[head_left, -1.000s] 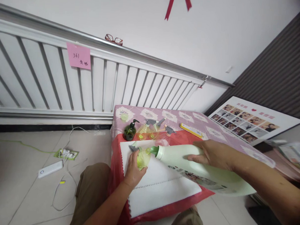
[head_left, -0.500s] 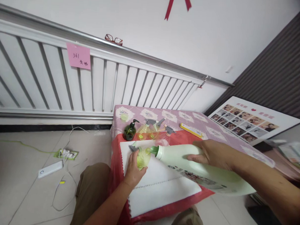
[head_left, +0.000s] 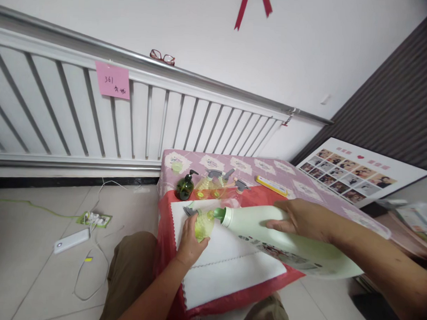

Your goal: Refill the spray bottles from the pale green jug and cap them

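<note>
My left hand (head_left: pixel 191 244) is closed around a small clear bottle (head_left: pixel 204 226) with yellow-green liquid in it, tilted over the white cloth (head_left: pixel 237 274). My right hand (head_left: pixel 303 219) grips a large pale green jug (head_left: pixel 263 221), tipped nearly level. The jug's green spout meets the small bottle's mouth; whether they touch I cannot tell. Beside the small bottle lies a grey spray head (head_left: pixel 189 211). Behind it stand a dark green pump bottle (head_left: pixel 185 186) and clear spray bottles (head_left: pixel 205 185) with yellowish liquid. Another grey spray head (head_left: pixel 240 185) is to their right.
A red sheet (head_left: pixel 242 300) lies under the white cloth on a table with a purple patterned cover (head_left: pixel 304 185). A yellow package (head_left: pixel 272 185) rests at the back. On the left floor are a power strip (head_left: pixel 96 219), cables and a white power bank (head_left: pixel 71 240).
Almost nothing differs. Both hands, the small bottle and the tipped jug keep practically the same places.
</note>
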The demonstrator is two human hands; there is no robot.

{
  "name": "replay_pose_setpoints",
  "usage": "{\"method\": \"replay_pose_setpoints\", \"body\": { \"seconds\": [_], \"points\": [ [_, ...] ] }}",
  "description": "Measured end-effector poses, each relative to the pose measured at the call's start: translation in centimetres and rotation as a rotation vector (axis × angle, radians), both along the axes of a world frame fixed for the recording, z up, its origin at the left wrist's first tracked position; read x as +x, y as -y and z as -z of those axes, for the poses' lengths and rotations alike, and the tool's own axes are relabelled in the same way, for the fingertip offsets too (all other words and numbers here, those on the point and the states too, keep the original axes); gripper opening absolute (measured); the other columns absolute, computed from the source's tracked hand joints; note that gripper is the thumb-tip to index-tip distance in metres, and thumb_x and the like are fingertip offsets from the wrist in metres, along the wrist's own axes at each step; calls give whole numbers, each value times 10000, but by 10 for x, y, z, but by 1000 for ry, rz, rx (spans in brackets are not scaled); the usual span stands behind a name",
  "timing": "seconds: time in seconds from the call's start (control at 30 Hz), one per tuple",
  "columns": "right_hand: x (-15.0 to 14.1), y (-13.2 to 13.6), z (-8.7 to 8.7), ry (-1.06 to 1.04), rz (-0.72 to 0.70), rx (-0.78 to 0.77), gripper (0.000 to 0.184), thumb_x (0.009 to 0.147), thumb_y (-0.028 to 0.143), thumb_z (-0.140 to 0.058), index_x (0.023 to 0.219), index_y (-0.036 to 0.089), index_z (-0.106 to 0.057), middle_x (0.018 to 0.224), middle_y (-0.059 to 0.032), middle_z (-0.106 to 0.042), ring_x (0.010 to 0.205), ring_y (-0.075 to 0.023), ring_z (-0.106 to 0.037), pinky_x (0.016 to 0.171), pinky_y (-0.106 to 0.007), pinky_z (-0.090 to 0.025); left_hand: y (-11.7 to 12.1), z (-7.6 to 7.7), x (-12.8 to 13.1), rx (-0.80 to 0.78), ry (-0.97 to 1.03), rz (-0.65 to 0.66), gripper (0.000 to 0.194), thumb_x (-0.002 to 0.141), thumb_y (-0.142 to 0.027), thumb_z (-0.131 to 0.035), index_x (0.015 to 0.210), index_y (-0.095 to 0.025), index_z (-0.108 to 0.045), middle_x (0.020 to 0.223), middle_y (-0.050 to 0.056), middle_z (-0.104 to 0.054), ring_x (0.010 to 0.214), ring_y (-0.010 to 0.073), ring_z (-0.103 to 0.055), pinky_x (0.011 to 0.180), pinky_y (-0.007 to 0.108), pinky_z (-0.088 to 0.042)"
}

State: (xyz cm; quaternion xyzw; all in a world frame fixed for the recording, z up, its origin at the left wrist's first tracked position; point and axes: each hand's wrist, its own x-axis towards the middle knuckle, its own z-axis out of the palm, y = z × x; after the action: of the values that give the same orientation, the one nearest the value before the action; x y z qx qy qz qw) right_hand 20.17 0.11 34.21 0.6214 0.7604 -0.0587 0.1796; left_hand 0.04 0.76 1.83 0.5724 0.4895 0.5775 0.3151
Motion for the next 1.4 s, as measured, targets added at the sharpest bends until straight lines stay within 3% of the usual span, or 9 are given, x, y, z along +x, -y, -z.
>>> {"method": "replay_pose_setpoints", "body": {
  "seconds": [0.6, 1.4],
  "points": [
    [-3, 1, -2, 13, 2, -5, 433, 815, 649, -477, 800, 223, -551, 818, -95, -701, 736, -257, -650, 617, -326, -415, 1, 1, 0, -1, -7, 12, 784, 675, -180, -712, 1392, -195, -396, 1361, 128, -490, 1325, 297, -441, 1158, 476, -346],
    [-5, 3, -3, 5, -6, 15, 432, 819, 646, -479, 785, 222, -549, 797, -93, -693, 719, -257, -645, 612, -329, -412, 2, -2, 0, -13, -5, -4, 822, 646, -135, -732, 1383, -280, -400, 1348, 90, -512, 1305, 305, -469, 1150, 489, -385]
  ]
}}
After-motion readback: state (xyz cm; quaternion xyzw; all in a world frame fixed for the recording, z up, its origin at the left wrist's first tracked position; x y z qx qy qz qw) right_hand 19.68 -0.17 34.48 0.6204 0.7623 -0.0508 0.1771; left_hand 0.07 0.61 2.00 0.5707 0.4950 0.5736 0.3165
